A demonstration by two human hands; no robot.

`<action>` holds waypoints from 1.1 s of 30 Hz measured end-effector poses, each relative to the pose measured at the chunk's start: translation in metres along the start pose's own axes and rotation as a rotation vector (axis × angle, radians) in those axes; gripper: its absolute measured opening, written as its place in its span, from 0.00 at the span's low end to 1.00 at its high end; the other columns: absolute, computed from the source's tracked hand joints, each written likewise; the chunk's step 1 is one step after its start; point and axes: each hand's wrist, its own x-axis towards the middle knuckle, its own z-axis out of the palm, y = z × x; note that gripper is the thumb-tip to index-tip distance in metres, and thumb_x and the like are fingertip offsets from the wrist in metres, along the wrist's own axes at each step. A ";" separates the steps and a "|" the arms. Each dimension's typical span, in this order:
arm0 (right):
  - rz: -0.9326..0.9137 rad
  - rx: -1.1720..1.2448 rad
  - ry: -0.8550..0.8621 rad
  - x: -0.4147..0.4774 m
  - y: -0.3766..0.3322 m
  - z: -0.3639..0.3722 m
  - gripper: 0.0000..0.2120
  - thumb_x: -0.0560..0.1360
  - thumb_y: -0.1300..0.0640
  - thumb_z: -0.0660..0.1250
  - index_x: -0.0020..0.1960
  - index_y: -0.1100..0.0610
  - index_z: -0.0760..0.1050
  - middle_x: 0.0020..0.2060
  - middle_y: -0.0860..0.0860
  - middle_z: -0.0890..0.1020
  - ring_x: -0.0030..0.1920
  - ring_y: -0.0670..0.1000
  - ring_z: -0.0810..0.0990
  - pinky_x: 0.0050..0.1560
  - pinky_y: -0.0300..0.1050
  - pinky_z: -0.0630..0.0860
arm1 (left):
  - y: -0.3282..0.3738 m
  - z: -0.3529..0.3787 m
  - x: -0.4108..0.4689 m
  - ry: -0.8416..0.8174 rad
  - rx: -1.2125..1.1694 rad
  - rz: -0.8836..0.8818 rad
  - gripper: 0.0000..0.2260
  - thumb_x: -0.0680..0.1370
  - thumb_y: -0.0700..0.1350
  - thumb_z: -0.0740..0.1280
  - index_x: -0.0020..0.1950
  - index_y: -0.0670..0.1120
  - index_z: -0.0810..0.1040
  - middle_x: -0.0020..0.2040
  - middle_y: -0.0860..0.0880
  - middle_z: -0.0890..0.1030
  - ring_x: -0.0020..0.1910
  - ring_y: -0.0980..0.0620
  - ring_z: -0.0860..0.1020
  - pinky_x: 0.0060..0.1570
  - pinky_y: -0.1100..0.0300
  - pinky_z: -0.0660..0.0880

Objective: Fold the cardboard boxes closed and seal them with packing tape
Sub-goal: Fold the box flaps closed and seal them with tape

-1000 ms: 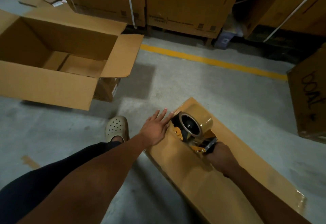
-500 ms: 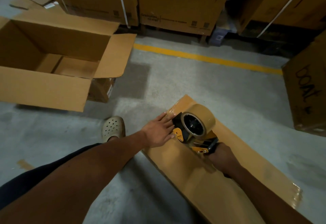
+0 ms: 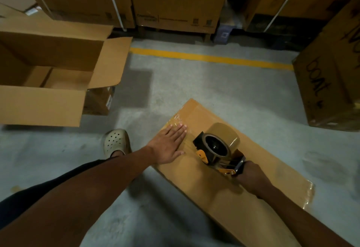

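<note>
The closed box (image 3: 229, 178) lies on the concrete floor (image 3: 194, 91), tape gun (image 3: 218, 146) sitting on top of it. Right hand (image 3: 251, 177) is wrapped round the gun's handle, left hand (image 3: 169, 144) is flat, fingers straight, pressing the tape down. Open box (image 3: 48, 71) off to the left.

Bare arms, dark trousers, one pale clog.

Both my forearms are bare from the frame's edge down to my left hand (image 3: 167, 145) and my right hand (image 3: 251, 178). A dark, black-looking trouser leg (image 3: 11, 212) covers my leg to the ankle. On that foot I wear a pale cream clog (image 3: 116, 142), rounded at the toe, its top dotted with rows of small round holes.
</note>
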 end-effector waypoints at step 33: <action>-0.054 -0.058 0.034 -0.002 -0.007 -0.003 0.11 0.73 0.54 0.68 0.35 0.48 0.68 0.33 0.46 0.75 0.38 0.51 0.76 0.35 0.42 0.69 | 0.033 -0.029 0.008 -0.390 0.133 0.322 0.62 0.61 0.79 0.63 0.81 0.42 0.44 0.80 0.37 0.47 0.80 0.39 0.43 0.74 0.36 0.37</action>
